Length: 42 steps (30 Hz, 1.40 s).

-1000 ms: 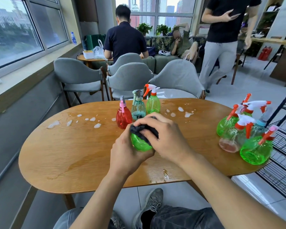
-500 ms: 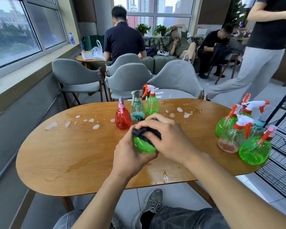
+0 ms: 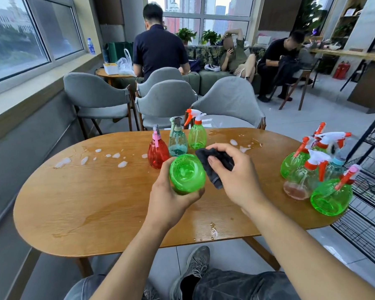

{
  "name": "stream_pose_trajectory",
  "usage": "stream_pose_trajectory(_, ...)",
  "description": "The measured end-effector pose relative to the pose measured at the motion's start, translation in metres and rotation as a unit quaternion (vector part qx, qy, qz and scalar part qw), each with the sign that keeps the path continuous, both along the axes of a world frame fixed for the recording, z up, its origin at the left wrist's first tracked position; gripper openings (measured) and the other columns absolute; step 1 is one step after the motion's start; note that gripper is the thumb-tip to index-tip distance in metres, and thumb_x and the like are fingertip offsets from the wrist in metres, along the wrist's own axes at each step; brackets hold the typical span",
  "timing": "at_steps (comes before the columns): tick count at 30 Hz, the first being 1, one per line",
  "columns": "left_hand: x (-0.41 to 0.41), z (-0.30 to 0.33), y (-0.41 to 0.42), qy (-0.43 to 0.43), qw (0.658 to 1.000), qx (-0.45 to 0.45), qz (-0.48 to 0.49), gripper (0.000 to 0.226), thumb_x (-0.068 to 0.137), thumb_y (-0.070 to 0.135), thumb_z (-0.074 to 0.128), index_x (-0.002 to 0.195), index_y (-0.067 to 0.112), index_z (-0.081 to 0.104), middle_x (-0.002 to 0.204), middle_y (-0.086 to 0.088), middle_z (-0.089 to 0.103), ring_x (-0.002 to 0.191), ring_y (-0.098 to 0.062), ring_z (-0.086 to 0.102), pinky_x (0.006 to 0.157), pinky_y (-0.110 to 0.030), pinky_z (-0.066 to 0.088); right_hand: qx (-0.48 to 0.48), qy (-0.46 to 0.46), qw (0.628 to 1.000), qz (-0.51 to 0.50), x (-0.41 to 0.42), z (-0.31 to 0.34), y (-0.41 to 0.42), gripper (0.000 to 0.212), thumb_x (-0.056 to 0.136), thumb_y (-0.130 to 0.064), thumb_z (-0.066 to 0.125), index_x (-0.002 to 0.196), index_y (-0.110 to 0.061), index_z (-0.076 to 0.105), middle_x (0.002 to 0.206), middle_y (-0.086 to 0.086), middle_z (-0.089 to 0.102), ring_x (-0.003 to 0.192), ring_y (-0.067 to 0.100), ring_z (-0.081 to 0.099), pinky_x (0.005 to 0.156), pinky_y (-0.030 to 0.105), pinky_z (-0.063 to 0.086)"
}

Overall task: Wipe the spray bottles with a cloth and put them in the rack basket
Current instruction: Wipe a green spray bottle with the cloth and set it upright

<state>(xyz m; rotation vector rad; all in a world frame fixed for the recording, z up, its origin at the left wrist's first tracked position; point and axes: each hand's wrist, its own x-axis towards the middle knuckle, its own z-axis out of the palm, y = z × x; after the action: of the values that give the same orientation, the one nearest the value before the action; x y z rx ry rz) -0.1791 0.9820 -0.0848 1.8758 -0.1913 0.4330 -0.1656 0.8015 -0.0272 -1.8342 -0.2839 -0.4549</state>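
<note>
My left hand (image 3: 169, 200) grips a green spray bottle (image 3: 187, 173) tipped over so its round base faces me; its nozzle is hidden. Just to its right, my right hand (image 3: 236, 176) holds a dark grey cloth (image 3: 214, 164) touching the bottle's right side. Behind them on the wooden table (image 3: 95, 202) stand a red bottle (image 3: 158, 154), a teal bottle (image 3: 177, 142) and a green bottle (image 3: 197, 135). A cluster of several green and clear bottles (image 3: 320, 176) with orange-white triggers sits at the table's right end. The black wire rack (image 3: 372, 191) stands just beyond.
White foam blobs (image 3: 100, 158) and wet patches (image 3: 243, 146) lie on the tabletop. Grey chairs (image 3: 165, 102) line the table's far side. People sit farther back by the sofa. My legs and a grey shoe (image 3: 195, 269) are under the near edge.
The bottle has been tipped so its base faces me. My right hand with the cloth has come off the top of the bottle and now sits at its right side. The walking person has left.
</note>
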Motion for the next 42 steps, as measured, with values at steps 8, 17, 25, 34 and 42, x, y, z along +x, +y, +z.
stream_pose_trajectory(8, 0.007, -0.005, -0.009, 0.028, 0.995, -0.074, -0.063, 0.098, 0.069, 0.061, 0.095, 0.151, 0.042, 0.044, 0.151, 0.007, 0.055, 0.141, -0.017, 0.054, 0.117, -0.051, 0.047, 0.147, 0.132, 0.980, 0.032, -0.002, -0.015, 0.001, 0.017, 0.104, -0.012, 0.065, 0.112, -0.023, 0.074, 0.103, -0.003, 0.077, 0.091, 0.010, 0.070, 0.071, 0.020, 0.051)
stream_pose_trajectory(17, 0.018, 0.000, -0.025, 0.089, 0.969, -0.218, -0.073, 0.035, 0.101, 0.056, 0.055, 0.129, 0.041, 0.067, 0.143, 0.008, 0.064, 0.139, -0.031, 0.057, 0.114, -0.072, 0.043, 0.194, 0.177, 0.965, 0.031, 0.000, -0.027, -0.010, 0.016, 0.105, -0.009, 0.062, 0.113, -0.017, 0.073, 0.092, -0.002, 0.073, 0.074, 0.006, 0.063, 0.057, 0.018, 0.046)
stream_pose_trajectory(25, 0.032, -0.016, -0.036, 0.154, 0.952, -0.248, -0.095, 0.095, 0.071, 0.036, 0.094, 0.153, 0.034, 0.046, 0.139, 0.001, 0.070, 0.125, -0.014, 0.069, 0.100, -0.031, 0.058, 0.184, 0.204, 0.962, 0.003, 0.014, -0.043, -0.035, 0.016, 0.105, -0.013, 0.062, 0.115, -0.019, 0.073, 0.093, -0.001, 0.073, 0.071, 0.007, 0.062, 0.055, 0.020, 0.046)
stream_pose_trajectory(34, 0.068, -0.035, -0.059, 0.137, 0.968, -0.196, -0.081, 0.075, 0.077, -0.001, 0.092, 0.142, 0.017, 0.059, 0.129, -0.001, 0.074, 0.114, -0.016, 0.073, 0.095, -0.030, 0.061, 0.189, 0.214, 0.958, -0.030, 0.053, -0.071, -0.043, 0.016, 0.105, -0.013, 0.064, 0.116, -0.021, 0.073, 0.102, -0.001, 0.075, 0.083, 0.010, 0.066, 0.064, 0.023, 0.049)
stream_pose_trajectory(42, 0.142, -0.066, -0.074, 0.114, 0.990, -0.064, -0.045, 0.095, 0.065, 0.033, 0.100, 0.147, 0.039, 0.053, 0.143, 0.013, 0.063, 0.135, -0.017, 0.059, 0.114, -0.050, 0.051, 0.225, 0.253, 0.938, -0.070, 0.112, -0.100, -0.048, 0.016, 0.106, -0.013, 0.061, 0.109, -0.025, 0.072, 0.086, -0.004, 0.070, 0.066, 0.014, 0.057, 0.049, 0.024, 0.038)
